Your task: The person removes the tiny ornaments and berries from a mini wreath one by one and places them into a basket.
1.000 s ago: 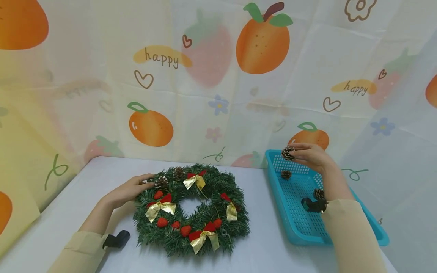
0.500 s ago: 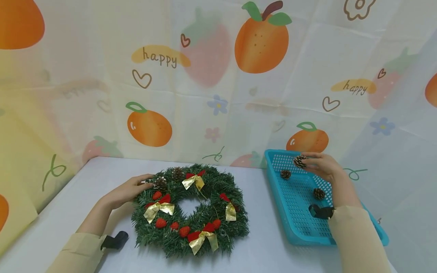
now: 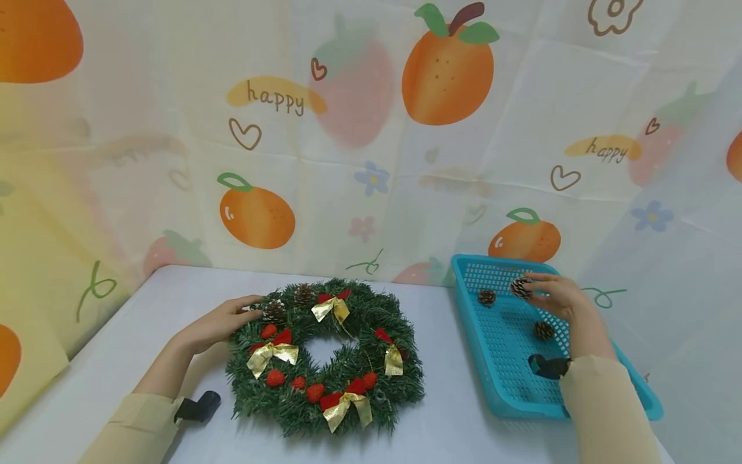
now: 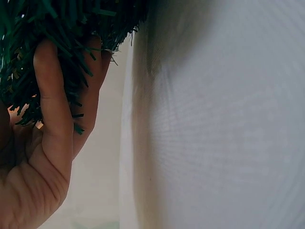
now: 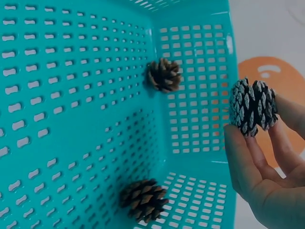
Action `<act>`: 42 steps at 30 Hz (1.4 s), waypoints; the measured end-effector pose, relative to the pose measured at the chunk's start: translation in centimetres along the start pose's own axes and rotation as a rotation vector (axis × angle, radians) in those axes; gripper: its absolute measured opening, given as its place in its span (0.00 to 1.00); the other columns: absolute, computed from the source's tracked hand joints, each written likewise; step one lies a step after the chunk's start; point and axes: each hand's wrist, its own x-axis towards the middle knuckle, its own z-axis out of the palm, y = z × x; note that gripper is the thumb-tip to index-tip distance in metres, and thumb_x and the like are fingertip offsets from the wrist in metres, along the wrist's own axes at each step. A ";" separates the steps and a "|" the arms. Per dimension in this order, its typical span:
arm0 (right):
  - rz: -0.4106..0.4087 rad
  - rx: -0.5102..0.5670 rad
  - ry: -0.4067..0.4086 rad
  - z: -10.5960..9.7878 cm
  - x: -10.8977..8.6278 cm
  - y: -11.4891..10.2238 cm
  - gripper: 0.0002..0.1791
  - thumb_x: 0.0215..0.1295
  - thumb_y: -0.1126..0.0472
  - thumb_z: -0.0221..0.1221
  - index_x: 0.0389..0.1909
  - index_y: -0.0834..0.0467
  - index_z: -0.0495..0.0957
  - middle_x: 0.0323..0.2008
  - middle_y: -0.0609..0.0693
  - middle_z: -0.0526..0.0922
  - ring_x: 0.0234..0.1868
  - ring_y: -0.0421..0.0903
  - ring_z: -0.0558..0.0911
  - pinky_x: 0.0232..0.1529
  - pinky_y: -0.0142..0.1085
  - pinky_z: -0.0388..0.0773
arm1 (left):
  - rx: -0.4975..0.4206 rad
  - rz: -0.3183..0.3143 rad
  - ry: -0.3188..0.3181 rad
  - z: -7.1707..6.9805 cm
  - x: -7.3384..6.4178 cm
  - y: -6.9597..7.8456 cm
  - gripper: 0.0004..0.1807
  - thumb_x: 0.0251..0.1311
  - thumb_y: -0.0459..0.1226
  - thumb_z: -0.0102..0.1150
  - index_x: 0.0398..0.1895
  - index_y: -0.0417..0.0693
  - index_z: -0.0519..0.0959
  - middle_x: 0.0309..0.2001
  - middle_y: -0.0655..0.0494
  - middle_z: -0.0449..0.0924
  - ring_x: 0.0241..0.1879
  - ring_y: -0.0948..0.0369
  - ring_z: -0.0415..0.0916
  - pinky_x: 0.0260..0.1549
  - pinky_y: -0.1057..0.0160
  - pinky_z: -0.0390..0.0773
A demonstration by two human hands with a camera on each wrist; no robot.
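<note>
A green wreath point(image 3: 382, 303) with gold-and-red bows, red strawberries and two pine cones lies on the white table. My left hand point(image 3: 223, 322) grips its back left edge; in the left wrist view the fingers point(image 4: 52, 100) reach into the green needles. My right hand point(image 3: 562, 298) pinches a white-tipped pine cone point(image 5: 253, 107) between thumb and fingers, held up over the back part of the blue basket point(image 3: 484, 361). Inside the basket lie two more pine cones: one near the back wall point(image 3: 486, 297) and another closer to the right side point(image 3: 543, 330).
Behind the table point(image 3: 443, 386) hangs a fruit-printed cloth point(image 3: 359, 212). The basket stands at the right, apart from the wreath, with bare tabletop between them. Each wrist wears a small black camera.
My right hand has moved right and down with the pine cone, from the basket's back rim to lower over the basket. My left hand stays on the wreath.
</note>
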 end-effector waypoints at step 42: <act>0.028 0.066 0.017 -0.3 0.2 1.9 0.38 0.75 0.60 0.51 0.79 0.61 0.44 0.80 0.61 0.34 0.45 0.35 0.77 0.57 0.33 0.81 | -0.005 -0.013 -0.002 0.1 0.4 -0.3 0.40 0.74 0.52 0.45 0.79 0.40 0.48 0.76 0.26 0.43 0.73 0.26 0.43 0.54 0.30 0.72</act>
